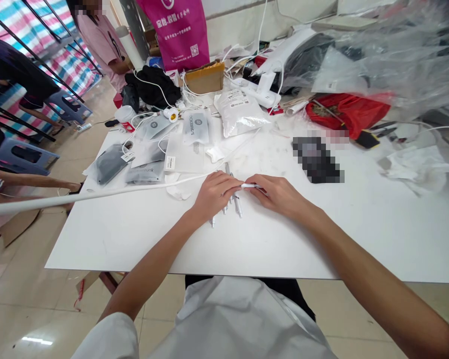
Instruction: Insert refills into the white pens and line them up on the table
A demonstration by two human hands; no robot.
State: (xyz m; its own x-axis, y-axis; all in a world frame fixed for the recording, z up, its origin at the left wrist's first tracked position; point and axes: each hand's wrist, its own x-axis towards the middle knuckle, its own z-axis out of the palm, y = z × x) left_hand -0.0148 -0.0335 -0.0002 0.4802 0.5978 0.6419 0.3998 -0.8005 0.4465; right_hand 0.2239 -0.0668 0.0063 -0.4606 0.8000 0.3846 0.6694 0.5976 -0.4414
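Note:
My left hand (215,193) and my right hand (274,192) meet over the middle of the white table (142,234). Between their fingertips lies a slim white-and-silver pen (248,185), held roughly level, with each hand pinching one end. Several similar silver pens (238,207) rest on the tabletop below and behind my left hand, which partly covers them. A white cable (145,189) runs across from the left and passes close behind my left hand.
Packaged items in frosted bags (144,172) crowd the back left, near a paper cup (125,117). A filled white bag (241,112), a red bag (353,112) and clear plastic (407,65) line the back. A pixelated dark object (318,159) lies right. Other people (101,42) are at left.

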